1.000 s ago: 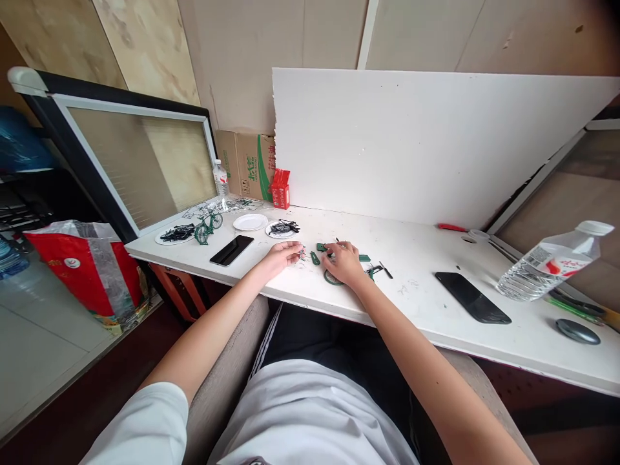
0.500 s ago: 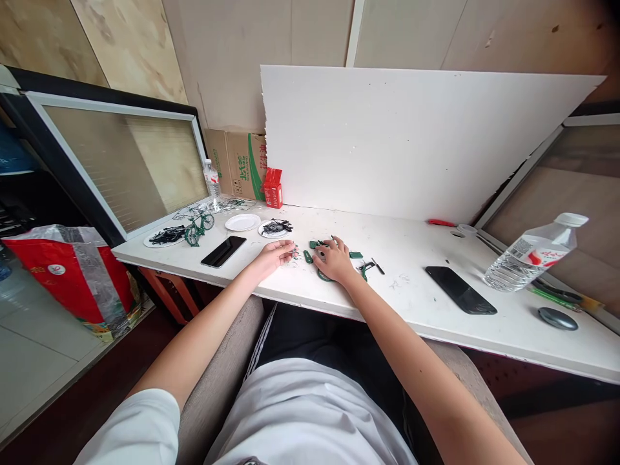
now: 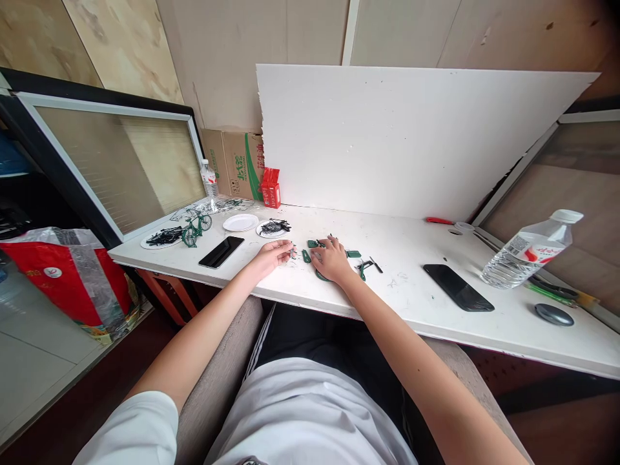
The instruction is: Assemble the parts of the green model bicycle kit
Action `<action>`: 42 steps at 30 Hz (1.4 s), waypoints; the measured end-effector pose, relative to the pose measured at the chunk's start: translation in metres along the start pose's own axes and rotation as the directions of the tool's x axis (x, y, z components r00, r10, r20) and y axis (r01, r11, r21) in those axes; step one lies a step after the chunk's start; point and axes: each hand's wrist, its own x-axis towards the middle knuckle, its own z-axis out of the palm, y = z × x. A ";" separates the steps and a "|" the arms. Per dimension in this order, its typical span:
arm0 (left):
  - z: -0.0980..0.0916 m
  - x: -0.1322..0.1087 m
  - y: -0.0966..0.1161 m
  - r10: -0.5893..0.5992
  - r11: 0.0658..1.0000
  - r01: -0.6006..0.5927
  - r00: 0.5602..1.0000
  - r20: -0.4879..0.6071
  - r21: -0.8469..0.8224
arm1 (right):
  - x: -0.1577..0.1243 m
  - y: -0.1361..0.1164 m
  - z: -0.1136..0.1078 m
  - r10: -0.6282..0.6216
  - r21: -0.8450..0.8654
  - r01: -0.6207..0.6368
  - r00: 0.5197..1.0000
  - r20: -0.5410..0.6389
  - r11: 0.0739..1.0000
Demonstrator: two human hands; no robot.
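The person sat at a white table (image 3: 416, 303) with both hands resting on it near its front edge. The left hand (image 3: 272, 253) lay with its fingers curled loosely toward a few tiny metal bits (image 3: 293, 250) just beside its fingertips; whether it pinched any of them I could not tell. The right hand (image 3: 331, 259) lay palm down, fingers spread, over a scatter of small green parts (image 3: 352, 254), touching them and covering a green wheel (image 3: 320, 276) at its near side. A small black and green piece (image 3: 367, 265) lay just right of that hand. To the far left stood a finished green model bicycle (image 3: 196, 226) between paper plates (image 3: 240, 222), with a black phone (image 3: 221, 251) nearer. To the right lay another black phone (image 3: 458, 287), and beyond it a water bottle (image 3: 527, 248) on its side.
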 end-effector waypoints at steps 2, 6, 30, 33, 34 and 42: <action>0.000 0.000 0.000 -0.001 1.000 0.001 1.000 -0.003 0.000 | 0.000 -0.003 -0.002 -0.027 -0.011 0.026 1.000 -0.012 1.000; 0.001 -0.001 0.001 -0.003 1.000 0.003 1.000 -0.002 -0.002 | 0.001 -0.006 -0.004 -0.077 -0.029 0.076 0.997 -0.028 0.997; 0.005 -0.004 0.004 -0.035 0.993 0.040 0.999 0.041 -0.111 | -0.014 -0.006 -0.049 -0.138 0.165 0.161 0.980 -0.143 0.973; 0.020 -0.010 0.001 -0.063 0.991 0.076 0.992 0.113 -0.114 | -0.026 -0.003 -0.069 -0.124 0.243 0.164 0.977 -0.173 0.956; 0.025 -0.012 -0.001 -0.075 0.989 0.090 0.988 0.134 -0.115 | -0.030 -0.001 -0.073 -0.107 0.290 0.158 0.977 -0.182 0.944; 0.050 -0.023 -0.022 -0.140 0.975 0.174 0.963 0.231 -0.135 | -0.038 -0.005 -0.076 -0.077 0.563 0.126 0.991 -0.111 0.817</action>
